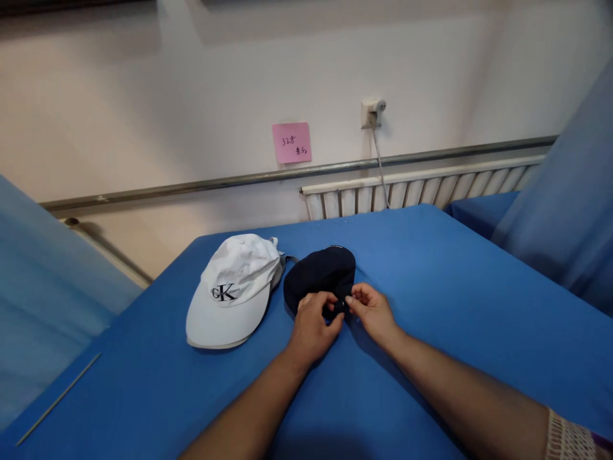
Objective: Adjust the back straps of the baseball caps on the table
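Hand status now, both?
Left hand: fingers curled on the dark cap; whether the grip is closed can't be told.
Right hand: closed, thumb and finger pinching the cap's edge.

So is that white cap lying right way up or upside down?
Right way up: the white cap has its crown uppermost, and the lettering reads upright above the brim.

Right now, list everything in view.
Dark cap: 1, blackish, table centre
White cap: 1, white, left of dark cap
Table: 1, blue, under caps
Stick: 1, pale, lower left
Note: 1, pink, wall
Socket: 1, white, wall
Cord: 1, pale, below socket
Pipe: 1, grey, wall
Radiator: 1, white, below pipe
Curtains: 2, blue, left, right
Wall: 1, whitish, behind
Side surface: 1, blue, right
Cuff: 1, cream, lower right
Left hand: 1, on dark cap
Right hand: 1, at dark cap
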`<move>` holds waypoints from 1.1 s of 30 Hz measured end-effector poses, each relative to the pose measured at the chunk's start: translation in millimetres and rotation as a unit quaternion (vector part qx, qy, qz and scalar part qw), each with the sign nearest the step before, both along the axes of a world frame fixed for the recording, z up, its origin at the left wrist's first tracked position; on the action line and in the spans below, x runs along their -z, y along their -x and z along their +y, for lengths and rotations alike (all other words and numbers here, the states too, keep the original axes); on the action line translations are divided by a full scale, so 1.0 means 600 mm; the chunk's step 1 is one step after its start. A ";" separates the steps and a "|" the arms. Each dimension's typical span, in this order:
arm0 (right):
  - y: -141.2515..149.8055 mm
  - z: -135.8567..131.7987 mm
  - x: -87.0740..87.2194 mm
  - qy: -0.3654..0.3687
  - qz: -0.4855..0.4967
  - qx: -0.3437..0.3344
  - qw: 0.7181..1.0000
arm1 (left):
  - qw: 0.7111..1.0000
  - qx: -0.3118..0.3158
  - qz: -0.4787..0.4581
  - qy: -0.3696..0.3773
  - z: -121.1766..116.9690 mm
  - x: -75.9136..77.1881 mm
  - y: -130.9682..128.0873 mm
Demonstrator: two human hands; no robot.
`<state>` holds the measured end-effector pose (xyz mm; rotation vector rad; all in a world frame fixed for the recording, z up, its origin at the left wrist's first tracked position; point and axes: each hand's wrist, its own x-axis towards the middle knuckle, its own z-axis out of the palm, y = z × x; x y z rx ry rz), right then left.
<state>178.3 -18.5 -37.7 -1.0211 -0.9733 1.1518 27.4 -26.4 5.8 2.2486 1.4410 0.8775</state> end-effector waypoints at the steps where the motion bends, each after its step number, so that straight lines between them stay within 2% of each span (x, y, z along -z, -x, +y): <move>1: 0.000 0.000 0.001 -0.001 0.003 0.002 1.000 | 1.000 0.004 0.000 -0.006 0.000 0.000 0.000; 10: -0.008 0.003 -0.001 -0.003 0.028 0.027 0.999 | 0.998 0.018 -0.048 -0.046 0.006 0.014 0.007; 14: -0.007 0.002 -0.001 -0.001 0.027 0.027 0.999 | 0.998 0.037 -0.040 -0.036 0.007 0.014 0.009; 20: -0.002 -0.004 -0.003 0.000 0.017 0.009 1.000 | 0.998 -0.007 -0.060 -0.018 0.004 0.013 0.006; 26: -0.002 -0.005 -0.001 -0.001 0.000 0.018 1.000 | 0.999 0.003 -0.033 -0.028 0.003 0.010 0.005; 30: -0.005 -0.004 0.001 -0.004 -0.014 0.018 1.000 | 0.999 -0.011 -0.046 -0.011 0.000 0.006 0.005; 33: -0.007 -0.002 0.005 -0.007 -0.013 0.009 1.000 | 0.999 0.003 -0.047 -0.002 -0.003 0.004 0.005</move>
